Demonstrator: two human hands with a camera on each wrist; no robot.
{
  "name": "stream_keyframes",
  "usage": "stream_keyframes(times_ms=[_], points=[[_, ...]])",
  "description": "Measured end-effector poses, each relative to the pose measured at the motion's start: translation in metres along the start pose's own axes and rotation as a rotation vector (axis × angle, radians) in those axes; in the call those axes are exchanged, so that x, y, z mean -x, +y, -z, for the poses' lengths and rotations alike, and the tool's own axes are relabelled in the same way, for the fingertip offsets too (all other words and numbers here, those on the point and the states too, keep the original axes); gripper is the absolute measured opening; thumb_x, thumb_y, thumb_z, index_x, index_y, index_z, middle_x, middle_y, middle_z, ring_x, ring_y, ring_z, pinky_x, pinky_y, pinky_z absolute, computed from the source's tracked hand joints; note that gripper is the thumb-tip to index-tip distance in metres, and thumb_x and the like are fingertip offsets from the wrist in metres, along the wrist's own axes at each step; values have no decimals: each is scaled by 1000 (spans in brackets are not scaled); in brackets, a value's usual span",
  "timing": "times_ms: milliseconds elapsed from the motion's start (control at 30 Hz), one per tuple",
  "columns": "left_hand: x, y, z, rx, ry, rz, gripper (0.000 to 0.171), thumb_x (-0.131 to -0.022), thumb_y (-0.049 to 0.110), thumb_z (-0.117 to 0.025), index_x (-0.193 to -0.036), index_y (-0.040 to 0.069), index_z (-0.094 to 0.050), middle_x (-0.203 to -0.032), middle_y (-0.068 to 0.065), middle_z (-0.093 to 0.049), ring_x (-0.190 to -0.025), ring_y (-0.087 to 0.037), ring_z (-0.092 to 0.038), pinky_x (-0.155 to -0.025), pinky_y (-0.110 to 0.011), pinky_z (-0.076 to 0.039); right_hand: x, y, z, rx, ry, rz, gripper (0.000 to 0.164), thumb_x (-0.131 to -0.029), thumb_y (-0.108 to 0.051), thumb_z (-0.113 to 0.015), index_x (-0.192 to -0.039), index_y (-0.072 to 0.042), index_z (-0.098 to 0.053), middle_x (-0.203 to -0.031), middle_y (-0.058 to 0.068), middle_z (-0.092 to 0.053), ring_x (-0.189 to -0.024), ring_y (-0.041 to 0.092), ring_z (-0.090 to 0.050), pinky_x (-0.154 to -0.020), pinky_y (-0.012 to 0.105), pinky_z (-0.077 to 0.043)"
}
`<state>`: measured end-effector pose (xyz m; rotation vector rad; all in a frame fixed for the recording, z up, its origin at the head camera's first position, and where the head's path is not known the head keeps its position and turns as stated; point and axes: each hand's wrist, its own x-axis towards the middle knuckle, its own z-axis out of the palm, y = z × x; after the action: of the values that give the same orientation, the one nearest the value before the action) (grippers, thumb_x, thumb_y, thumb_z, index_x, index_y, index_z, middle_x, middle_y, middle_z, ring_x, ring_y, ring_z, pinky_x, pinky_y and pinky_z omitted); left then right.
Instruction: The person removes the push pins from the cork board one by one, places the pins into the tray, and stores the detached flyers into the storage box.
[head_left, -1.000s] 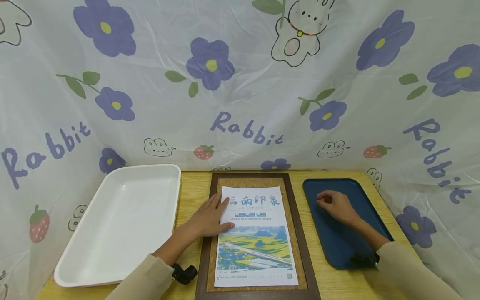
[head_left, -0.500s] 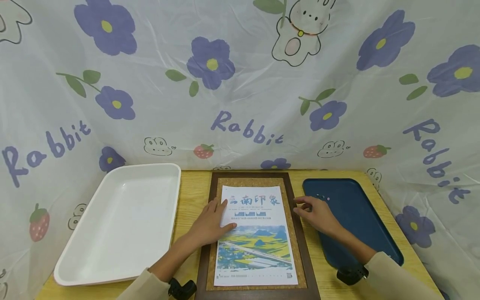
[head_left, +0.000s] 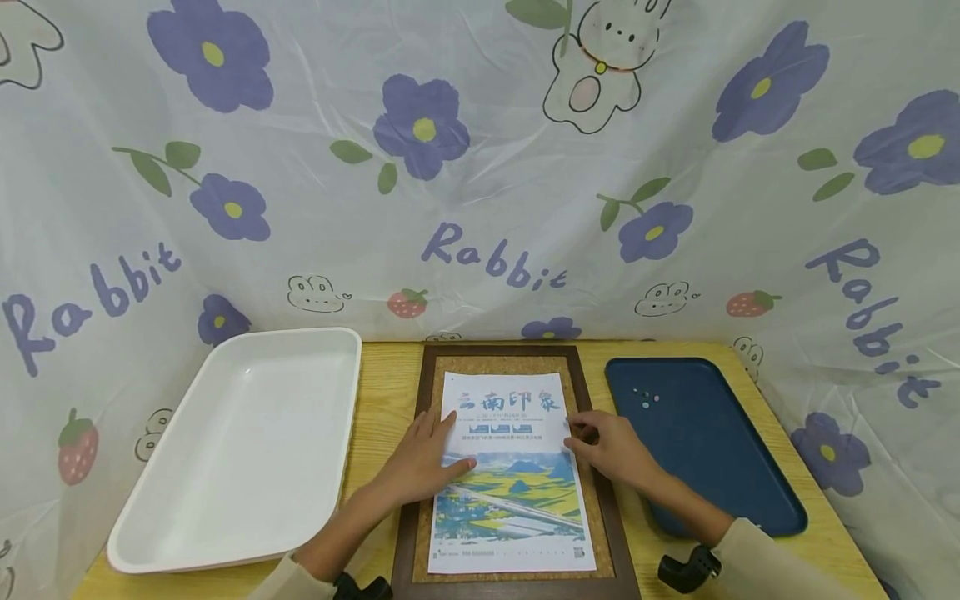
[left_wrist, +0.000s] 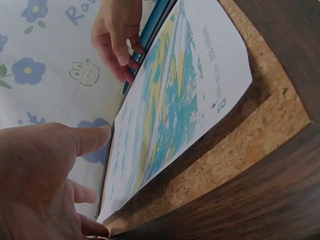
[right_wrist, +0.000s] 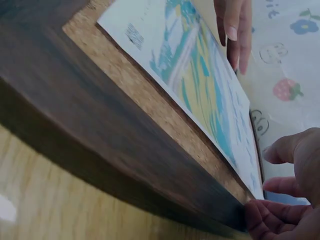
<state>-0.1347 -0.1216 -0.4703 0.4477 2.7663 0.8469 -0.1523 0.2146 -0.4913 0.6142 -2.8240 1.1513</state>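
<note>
A printed poster (head_left: 512,500) with a landscape picture lies on a cork board (head_left: 566,363) in a dark brown frame. My left hand (head_left: 420,458) rests along the poster's left edge, fingers spread and fairly straight, thumb over the paper. At the right edge is my right hand (head_left: 611,446), fingers bent, thumb and forefinger reaching the paper. In the right wrist view, a gap shows between the right thumb (right_wrist: 280,150) and forefinger; I cannot tell whether a small piece is held there. Several tiny pale round pieces lie on the blue tray (head_left: 712,458) to the right.
A deep white tray (head_left: 247,442) stands left of the board. Both trays and the board lie on a wooden table (head_left: 390,367). Behind and at the sides hangs a printed cloth (head_left: 487,200). The board's raised brown frame (head_left: 596,450) passes beneath the right hand.
My right hand has moved left from the blue tray, over the frame, to the poster's right edge, uncovering the small pieces. The left hand has slid slightly down along the left edge.
</note>
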Motion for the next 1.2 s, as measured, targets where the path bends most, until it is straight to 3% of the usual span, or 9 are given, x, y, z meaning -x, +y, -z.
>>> stream_keyframes(times_ms=[333,567,867,1200], points=[[0,-3,-4,-9,2,-12,86,-101,45,-71,-161,-7,-37,-167,-38,-20,-159,-53,-14,-125,-67,-20,1,-8,-10,51,26,24,33,-95,-12,-80,-124,4,-75,-111,16,-73,-91,22,-71,-76,32,-60],[-1,-4,-6,-4,29,-35,85,-101,43,-72,-159,-9,-39,-167,-35,-27,-157,-52,-21,-123,-67,-25,0,-9,-14,33,67,-29,30,-93,-10,-82,-120,2,-76,-114,15,-71,-88,19,-70,-74,30,-59],[-2,-4,-10,95,62,-48,81,-98,33,-78,-159,-7,-41,-164,-36,-31,-153,-54,-30,-117,-71,-34,0,-11,-19,-42,115,-106,25,-90,-6,-84,-114,-2,-77,-116,14,-68,-85,17,-69,-68,25,-56],[-3,-5,-7,143,142,-90,67,-97,9,-78,-154,-8,-48,-156,-34,-46,-145,-52,-44,-113,-66,-43,-4,-10,-19,-124,56,-168,24,-92,0,-79,-115,-2,-78,-82,0,-70,-66,9,-59,-54,24,-45]])
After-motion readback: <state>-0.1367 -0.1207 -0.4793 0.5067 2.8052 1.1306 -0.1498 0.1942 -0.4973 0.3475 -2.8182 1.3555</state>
